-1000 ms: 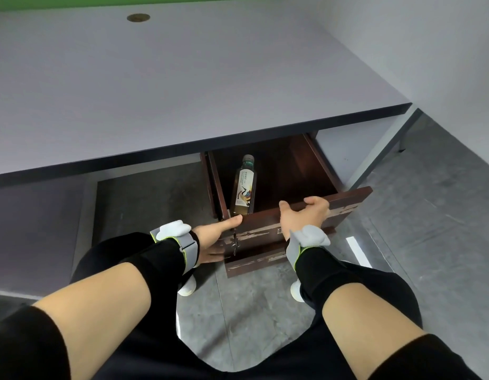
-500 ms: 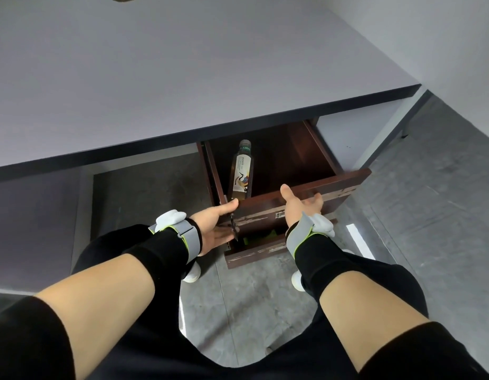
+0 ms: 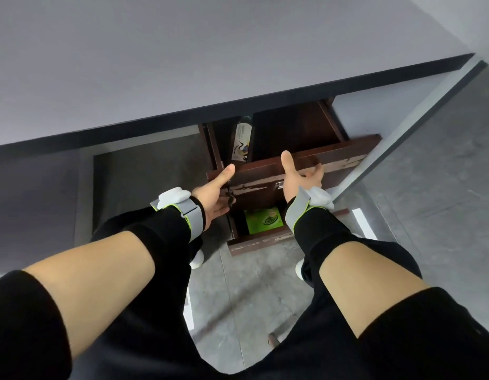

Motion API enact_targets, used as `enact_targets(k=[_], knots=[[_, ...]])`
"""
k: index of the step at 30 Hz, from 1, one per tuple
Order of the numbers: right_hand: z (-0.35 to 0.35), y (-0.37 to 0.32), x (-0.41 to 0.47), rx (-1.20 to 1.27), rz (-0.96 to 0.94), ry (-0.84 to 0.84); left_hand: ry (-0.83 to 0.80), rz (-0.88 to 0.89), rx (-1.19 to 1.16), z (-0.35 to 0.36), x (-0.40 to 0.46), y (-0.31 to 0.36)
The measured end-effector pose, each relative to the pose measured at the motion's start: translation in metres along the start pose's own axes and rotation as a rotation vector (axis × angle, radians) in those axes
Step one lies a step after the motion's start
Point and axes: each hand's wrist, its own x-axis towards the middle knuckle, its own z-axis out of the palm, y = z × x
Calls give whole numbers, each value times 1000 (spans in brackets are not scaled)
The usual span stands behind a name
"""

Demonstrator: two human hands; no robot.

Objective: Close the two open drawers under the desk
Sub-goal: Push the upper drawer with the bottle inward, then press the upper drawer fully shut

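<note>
Two dark brown wooden drawers stand open under the grey desk (image 3: 183, 64). The upper drawer (image 3: 344, 157) holds a bottle (image 3: 242, 141) lying along its left side. My left hand (image 3: 214, 194) lies flat against the left end of its front panel, thumb up. My right hand (image 3: 299, 178) presses palm-first on the middle of the same panel, fingers spread. Below it, the lower drawer (image 3: 262, 242) sticks out towards me and shows a green box (image 3: 264, 220).
The desk's black front edge (image 3: 155, 119) overhangs the upper drawer. A grey desk leg (image 3: 418, 124) slants down at the right. Grey floor (image 3: 254, 292) lies between my knees, and white shoes (image 3: 196, 260) rest near the lower drawer.
My right hand has gone from gripping the upper drawer's top edge to pressing flat on its front. The drawer has slid further under the desk, and the green box has come into view.
</note>
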Motion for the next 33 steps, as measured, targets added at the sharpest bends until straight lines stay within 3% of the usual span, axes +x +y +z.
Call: enact_targets(k=[4, 10, 16, 20, 25, 29, 31, 33], knots=[[10, -3, 17, 94, -47, -80, 50, 23, -41, 4, 10, 6], [36, -8, 44, 542, -95, -310, 150, 79, -109, 10, 25, 10], [60, -11, 67, 733, -76, -479, 175, 97, -170, 12, 45, 20], [72, -16, 79, 653, -159, -497, 210, 116, -219, 11, 66, 24], [81, -29, 103, 476, -218, -522, 240, 164, -59, 10, 90, 34], [83, -41, 101, 384, -222, -527, 221, 178, -59, 8, 103, 42], [82, -43, 92, 456, -176, -535, 210, 183, -90, 8, 107, 46], [79, -42, 84, 699, -7, -564, 204, 189, -136, 10, 111, 49]])
